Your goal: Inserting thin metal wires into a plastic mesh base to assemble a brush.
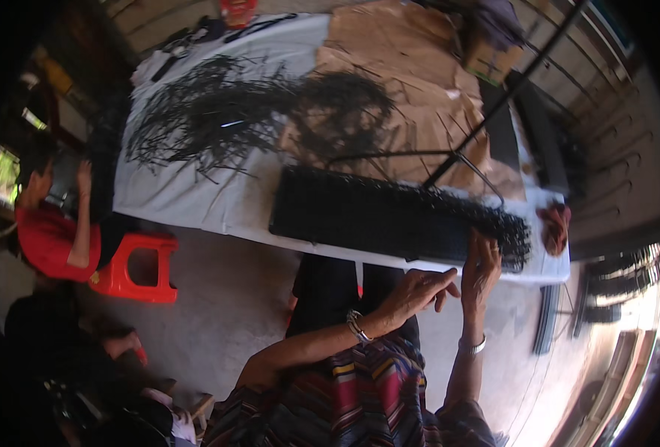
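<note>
Overhead, the white-covered surface point(196, 197) ran long, with bare concrete floor point(233, 290) open beside its near edge. A flat black woven mat point(389, 216) lay along that edge, past a loose heap of black strips point(218, 115). The right hand point(480, 270) stood half open, fingertips touching the mat's edge; the left hand point(416, 290) hovered just beside it, fingers loosely curled, holding nothing. A red stool point(140, 268) stood nearby.
</note>
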The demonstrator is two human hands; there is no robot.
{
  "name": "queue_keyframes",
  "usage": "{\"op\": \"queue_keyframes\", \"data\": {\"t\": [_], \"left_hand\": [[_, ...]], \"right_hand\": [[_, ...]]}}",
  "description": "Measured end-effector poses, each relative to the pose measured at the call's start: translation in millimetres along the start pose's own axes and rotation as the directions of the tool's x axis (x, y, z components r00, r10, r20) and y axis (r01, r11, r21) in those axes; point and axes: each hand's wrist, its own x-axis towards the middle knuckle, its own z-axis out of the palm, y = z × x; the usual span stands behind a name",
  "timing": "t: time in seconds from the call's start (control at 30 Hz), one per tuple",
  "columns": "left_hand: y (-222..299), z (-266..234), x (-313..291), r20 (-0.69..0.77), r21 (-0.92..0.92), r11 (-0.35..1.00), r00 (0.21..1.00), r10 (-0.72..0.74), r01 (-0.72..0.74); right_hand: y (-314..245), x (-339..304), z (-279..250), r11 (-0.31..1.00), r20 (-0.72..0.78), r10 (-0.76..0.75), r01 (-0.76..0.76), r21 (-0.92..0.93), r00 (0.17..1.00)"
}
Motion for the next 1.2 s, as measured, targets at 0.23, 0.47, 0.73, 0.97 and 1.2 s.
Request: {"op": "queue_keyframes", "data": {"t": [0.23,0.47,0.73,0.97,1.2], "left_hand": [[60.9,-73.9,-47.7,-0.603,-0.053,0.937,0.759,0.246,-0.346],[61.2,-208.2,-61.4,-0.854,0.016,0.864,0.443,0.274,-0.504],[68.5,-325.0,-16.4,-0.720,0.428,0.904,0.597,0.353,-0.018],[74.8,-364.5,6.7,-0.580,0.581,0.723,0.814,0.045,0.374],[102.9,-353.8,74.4,-0.459,0.402,0.832,0.870,-0.179,0.383]], "right_hand": [[-41.5,-7.8,36.8,0.982,0.192,-0.173,0.185,-0.047,0.966],[-172.0,92.1,94.6,0.893,0.167,-0.344,0.267,0.362,0.924],[-187.7,299.5,310.6,0.891,0.563,-0.388,0.452,0.028,0.730],[-142.6,342.3,387.0,0.933,0.720,-0.184,0.350,-0.087,0.669],[-19.6,396.1,456.8,0.933,0.661,-0.247,0.359,-0.037,0.709]]}}
